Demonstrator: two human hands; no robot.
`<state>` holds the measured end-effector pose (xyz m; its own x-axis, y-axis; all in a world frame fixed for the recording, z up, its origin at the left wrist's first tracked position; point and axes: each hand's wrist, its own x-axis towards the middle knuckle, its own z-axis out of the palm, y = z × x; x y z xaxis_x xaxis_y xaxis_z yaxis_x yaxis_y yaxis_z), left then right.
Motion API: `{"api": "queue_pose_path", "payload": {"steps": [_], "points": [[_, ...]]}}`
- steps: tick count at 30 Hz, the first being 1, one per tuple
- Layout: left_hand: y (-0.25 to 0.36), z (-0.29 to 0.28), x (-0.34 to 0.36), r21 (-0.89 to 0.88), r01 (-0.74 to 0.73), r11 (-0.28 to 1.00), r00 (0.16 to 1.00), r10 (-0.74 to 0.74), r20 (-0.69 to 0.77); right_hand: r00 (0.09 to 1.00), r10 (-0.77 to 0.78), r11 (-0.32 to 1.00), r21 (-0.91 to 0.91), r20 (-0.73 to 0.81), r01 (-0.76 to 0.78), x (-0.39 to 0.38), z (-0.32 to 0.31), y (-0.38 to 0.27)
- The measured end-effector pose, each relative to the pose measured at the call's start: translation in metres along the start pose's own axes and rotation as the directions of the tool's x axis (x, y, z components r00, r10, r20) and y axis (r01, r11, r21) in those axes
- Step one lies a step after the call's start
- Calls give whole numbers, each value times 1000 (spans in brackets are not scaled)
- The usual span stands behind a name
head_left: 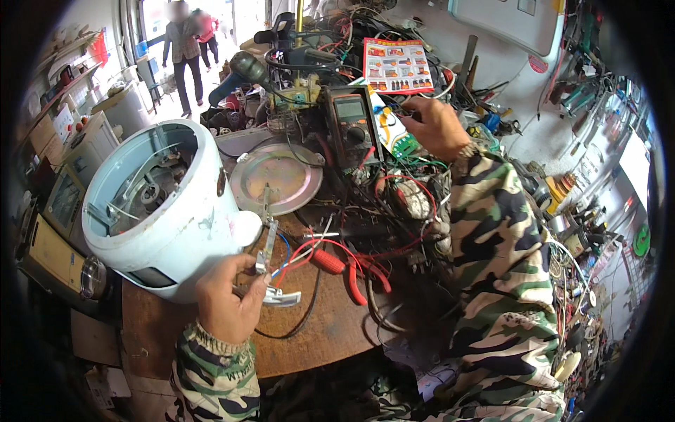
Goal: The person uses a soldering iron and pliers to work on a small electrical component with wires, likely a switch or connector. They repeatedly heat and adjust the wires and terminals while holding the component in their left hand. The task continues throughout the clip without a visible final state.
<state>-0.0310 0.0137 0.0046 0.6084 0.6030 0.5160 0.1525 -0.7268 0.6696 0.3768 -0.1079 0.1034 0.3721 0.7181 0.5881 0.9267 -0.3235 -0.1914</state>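
Observation:
My left hand [226,299] is closed on a small metal bracket part [268,246] with blue and red wires hanging from it, right beside an opened white appliance body [190,218] lying on its side. My right hand [437,126] reaches far across the bench, its fingers pinched on something small among the wires next to a dark multimeter [351,125]. What it pinches is too small to make out. A round metal plate [278,176] lies between the appliance body and the meter. Red pliers [362,281] and red test leads [327,261] lie on the round wooden bench [316,330].
Tangled wires, a coloured leaflet [397,65] and a dark hair dryer [239,74] crowd the back of the bench. Old appliances [63,204] stack at the left. Tools and parts fill shelves at the right. Two people [188,49] walk in the doorway far back.

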Motion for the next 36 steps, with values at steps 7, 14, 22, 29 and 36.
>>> {"api": "queue_pose_path", "payload": {"steps": [7, 14, 22, 29, 36], "points": [[-10, 5, -2, -34, 39, 999, 999, -40, -14, 947, -68, 997, -11, 315, 75, -111, -72, -36], [-14, 4, -3, -51, 46, 998, 997, -49, -52, 588, -164, 986, 120, 792, 114, -195, -102, -83], [-16, 1, -2, -104, -66, 992, 982, 46, -181, 790, -143, 990, 87, 596, 114, -211, -73, -103], [-5, -12, -11, -210, -197, 958, 879, 78, -470, 886, -146, 981, -53, 440, 188, -178, -44, -99], [-3, -15, -10, -247, -190, 950, 869, 46, -493, 920, -49, 982, -152, 388, 116, -165, -74, -73]]}}
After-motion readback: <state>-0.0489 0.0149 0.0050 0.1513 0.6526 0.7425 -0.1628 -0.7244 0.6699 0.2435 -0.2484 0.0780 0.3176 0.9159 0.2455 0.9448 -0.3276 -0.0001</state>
